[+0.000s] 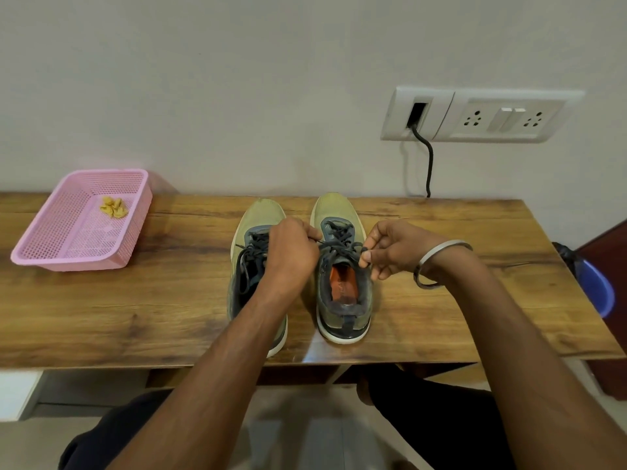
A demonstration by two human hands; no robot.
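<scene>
Two olive-green sneakers stand side by side on the wooden table (pixel 135 300), toes toward the wall. The right sneaker (pixel 342 300) has dark laces (pixel 339 242) and an orange insole. My left hand (pixel 291 249) pinches one lace end at the shoe's left side. My right hand (pixel 390 247), with a metal bangle on its wrist, pinches the other lace end at the shoe's right side. The left sneaker (pixel 247 252) is partly hidden under my left forearm, and its laces lie loose.
A pink perforated basket (pixel 44 252) holding a small yellow crumpled thing (pixel 113 207) sits at the table's far left. A socket panel (pixel 475 115) with a black cable is on the wall behind. A blue bin (pixel 597 286) stands right of the table.
</scene>
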